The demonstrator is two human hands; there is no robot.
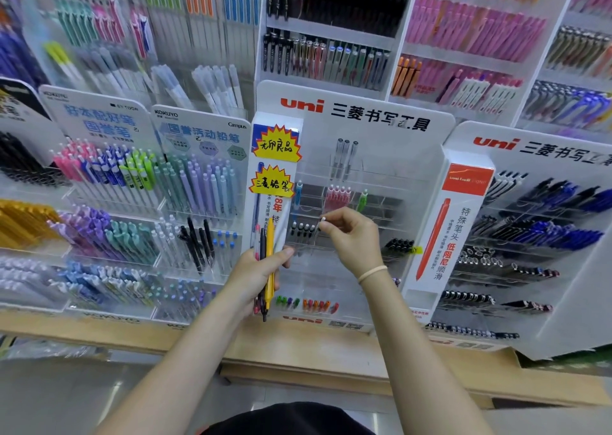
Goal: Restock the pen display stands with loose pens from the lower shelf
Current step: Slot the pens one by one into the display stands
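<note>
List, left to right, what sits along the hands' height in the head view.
Kokuyo display stand → left hand gripping a bundle of pens → right hand pinching a clear pen → orange pen poster → dark-pen uni stand.

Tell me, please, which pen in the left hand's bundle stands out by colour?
The yellow pen, gripped upright in the left hand; the pens beside it in the bundle are black and pink.

Yellow starburst labels (277,146), a wooden shelf ledge (308,345), and grey floor (59,398) below.
</note>
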